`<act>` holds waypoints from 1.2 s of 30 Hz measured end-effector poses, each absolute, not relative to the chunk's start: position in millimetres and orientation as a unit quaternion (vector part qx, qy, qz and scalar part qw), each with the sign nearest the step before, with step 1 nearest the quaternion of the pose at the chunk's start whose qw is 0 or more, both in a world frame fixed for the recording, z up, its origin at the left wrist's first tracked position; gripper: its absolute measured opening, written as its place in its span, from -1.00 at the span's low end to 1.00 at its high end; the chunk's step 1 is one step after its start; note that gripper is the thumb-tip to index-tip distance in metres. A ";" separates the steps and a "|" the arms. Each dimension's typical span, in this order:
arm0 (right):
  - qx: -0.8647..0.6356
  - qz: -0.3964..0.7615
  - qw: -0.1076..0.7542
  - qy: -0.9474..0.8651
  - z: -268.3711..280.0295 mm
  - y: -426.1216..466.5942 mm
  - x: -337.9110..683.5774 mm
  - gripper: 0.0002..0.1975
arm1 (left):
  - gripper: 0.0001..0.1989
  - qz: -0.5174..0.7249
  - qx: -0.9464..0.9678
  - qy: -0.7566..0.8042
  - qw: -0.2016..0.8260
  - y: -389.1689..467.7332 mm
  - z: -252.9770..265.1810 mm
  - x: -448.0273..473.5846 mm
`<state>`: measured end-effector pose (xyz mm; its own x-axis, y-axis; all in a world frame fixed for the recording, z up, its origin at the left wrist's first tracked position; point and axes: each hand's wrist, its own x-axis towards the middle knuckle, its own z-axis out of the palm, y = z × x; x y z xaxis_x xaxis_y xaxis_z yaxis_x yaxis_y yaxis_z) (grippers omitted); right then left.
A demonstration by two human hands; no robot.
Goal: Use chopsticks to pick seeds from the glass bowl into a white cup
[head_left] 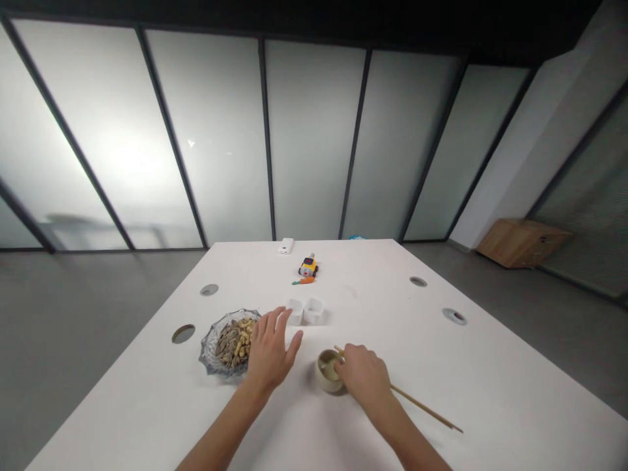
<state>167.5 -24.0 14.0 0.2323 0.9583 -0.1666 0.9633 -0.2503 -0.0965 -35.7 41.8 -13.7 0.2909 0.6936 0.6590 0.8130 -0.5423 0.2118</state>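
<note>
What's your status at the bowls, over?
Left hand open, flat beside glass dish of nuts and seeds. Right hand gripping chopsticks at small cup. Two white cups just beyond.

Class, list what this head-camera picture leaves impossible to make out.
- Right hand covers the chopsticks' tips; its grip is unclear.
- Small cup's contents: too small.
- Left hand hides part of the glass bowl.
- White device at the far edge: too small.

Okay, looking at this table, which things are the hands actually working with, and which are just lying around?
In use: left hand by the glass bowl of nuts; right hand with chopsticks at the small cup.

Lying about: two white dishes, toy, carrot, white box.
</note>
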 end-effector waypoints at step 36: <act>0.646 -0.204 -0.464 0.571 38.5 -72.2 206.8 -0.44 | -0.67 -0.122 -0.915 -0.370 -0.109 -28.2 -40.4 -3.3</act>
